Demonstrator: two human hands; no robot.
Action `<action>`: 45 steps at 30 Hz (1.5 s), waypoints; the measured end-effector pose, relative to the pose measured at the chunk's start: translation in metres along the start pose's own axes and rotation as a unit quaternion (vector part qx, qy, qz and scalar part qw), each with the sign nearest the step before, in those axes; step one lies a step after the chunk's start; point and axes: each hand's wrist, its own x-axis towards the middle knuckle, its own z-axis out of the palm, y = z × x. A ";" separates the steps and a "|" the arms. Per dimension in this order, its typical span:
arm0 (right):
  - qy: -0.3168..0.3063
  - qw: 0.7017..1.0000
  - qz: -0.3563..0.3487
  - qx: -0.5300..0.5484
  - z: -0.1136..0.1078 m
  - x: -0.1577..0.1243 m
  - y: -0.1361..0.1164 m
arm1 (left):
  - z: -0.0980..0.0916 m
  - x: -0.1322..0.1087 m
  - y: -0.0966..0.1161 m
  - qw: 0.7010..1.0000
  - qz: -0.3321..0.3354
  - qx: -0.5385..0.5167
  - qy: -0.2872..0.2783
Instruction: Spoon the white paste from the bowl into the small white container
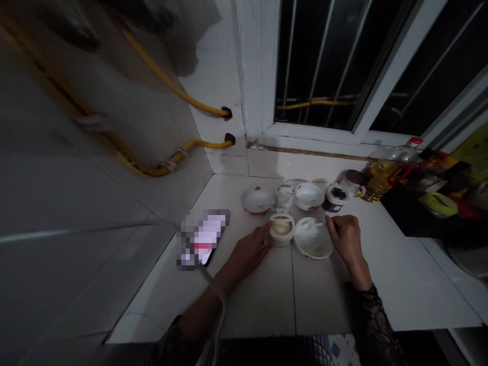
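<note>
My left hand (249,251) rests its fingers around the left side of a small cream jar (282,238) with a pale content visible at its top. My right hand (346,235) is closed in a pinch on the handle of a white spoon (313,223), held over a white bowl (313,246). This bowl stands directly to the right of the jar. Behind them are a clear jar (284,195) with white content, a left bowl (257,200) and a back bowl (309,196).
A phone (209,234) lies on the left, with a grey cable (215,287) crossing before it. At the back right stand a dark-filled jar (336,198), a brown-lidded jar (353,180) and an oil bottle (381,175). Yellow pipes (152,170) run along the left wall.
</note>
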 end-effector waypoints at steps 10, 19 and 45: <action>-0.143 0.983 -0.114 0.033 0.001 0.002 -0.010 | 0.000 -0.001 0.000 1.000 -0.005 -0.013 -0.002; -0.146 0.989 -0.028 -0.015 -0.008 -0.003 0.016 | 0.000 -0.002 -0.001 1.000 -0.003 -0.014 0.004; -0.179 0.911 0.265 0.259 -0.004 -0.005 0.009 | 0.000 -0.001 -0.001 1.000 -0.003 -0.019 0.001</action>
